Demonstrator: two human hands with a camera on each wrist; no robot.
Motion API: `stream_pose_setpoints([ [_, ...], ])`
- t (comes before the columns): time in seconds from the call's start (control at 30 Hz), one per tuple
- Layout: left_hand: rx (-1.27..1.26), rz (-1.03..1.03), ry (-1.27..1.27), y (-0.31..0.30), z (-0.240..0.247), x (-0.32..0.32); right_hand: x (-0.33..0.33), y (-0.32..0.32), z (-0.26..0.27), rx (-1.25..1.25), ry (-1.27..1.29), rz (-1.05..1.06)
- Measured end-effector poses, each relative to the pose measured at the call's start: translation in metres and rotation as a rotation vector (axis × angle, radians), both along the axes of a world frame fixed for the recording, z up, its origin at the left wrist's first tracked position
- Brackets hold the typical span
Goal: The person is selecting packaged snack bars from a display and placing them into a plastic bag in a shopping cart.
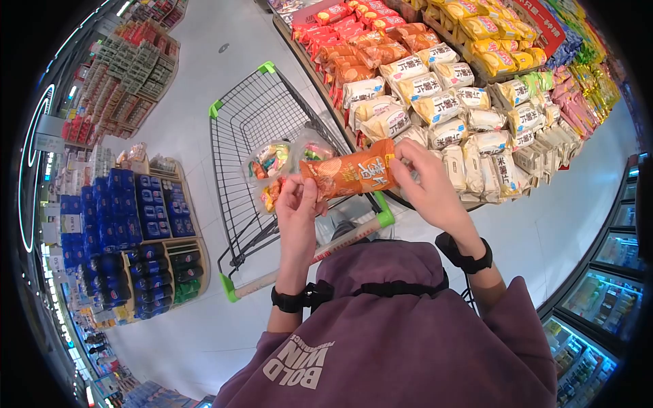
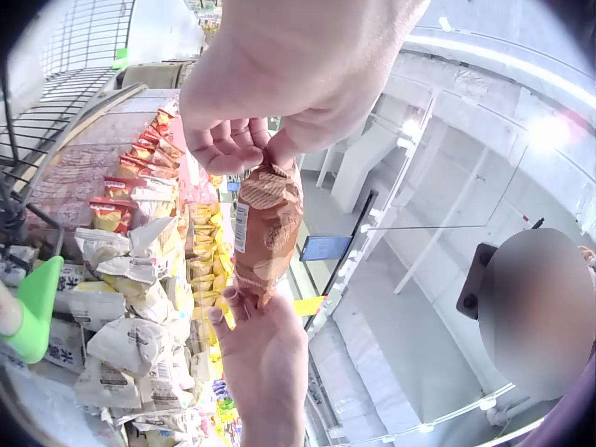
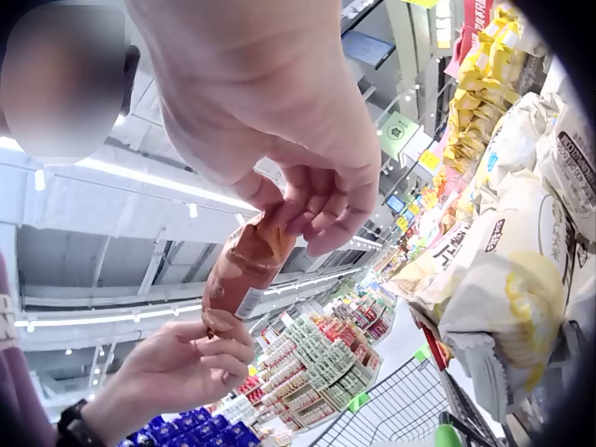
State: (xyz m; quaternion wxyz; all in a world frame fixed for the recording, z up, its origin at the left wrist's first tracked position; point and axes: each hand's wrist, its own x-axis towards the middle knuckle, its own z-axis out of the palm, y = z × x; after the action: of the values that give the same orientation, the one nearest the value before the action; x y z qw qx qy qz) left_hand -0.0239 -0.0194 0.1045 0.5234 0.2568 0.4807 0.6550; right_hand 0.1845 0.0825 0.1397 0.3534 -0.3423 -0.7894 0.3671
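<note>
Stretched between both hands is an orange-brown snack bag (image 1: 348,170), its printed front facing up in the head view. The left hand (image 1: 297,199) pinches one end of it between thumb and fingers. At the opposite end the right hand (image 1: 428,178) pinches the crimped edge. The left wrist view shows the bag's side (image 2: 267,223) with a white barcode label. Below the bag stands a shopping cart (image 1: 235,146) with green corners, holding clear bags of colourful wrapped sweets (image 1: 270,162).
To the right, a display table carries white snack bags (image 1: 449,102), orange and red bags (image 1: 364,58) and yellow bags (image 1: 486,34). Stacked blue packs (image 1: 112,211) stand on the left. Glass-door coolers (image 1: 605,299) line the far right. Pale floor (image 1: 197,88) runs between the displays.
</note>
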Motion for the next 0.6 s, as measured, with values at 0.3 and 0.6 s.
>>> stream_pose_setpoints([
  [0.3, 0.072, -0.05, -0.147, 0.01, 0.017, 0.008, -0.006, 0.003, -0.004, -0.365, 0.144, -0.08],
  [0.6, 0.128, -0.047, 0.061, 0.007, 0.004, 0.012, -0.009, 0.001, -0.009, -0.233, 0.176, -0.226],
])
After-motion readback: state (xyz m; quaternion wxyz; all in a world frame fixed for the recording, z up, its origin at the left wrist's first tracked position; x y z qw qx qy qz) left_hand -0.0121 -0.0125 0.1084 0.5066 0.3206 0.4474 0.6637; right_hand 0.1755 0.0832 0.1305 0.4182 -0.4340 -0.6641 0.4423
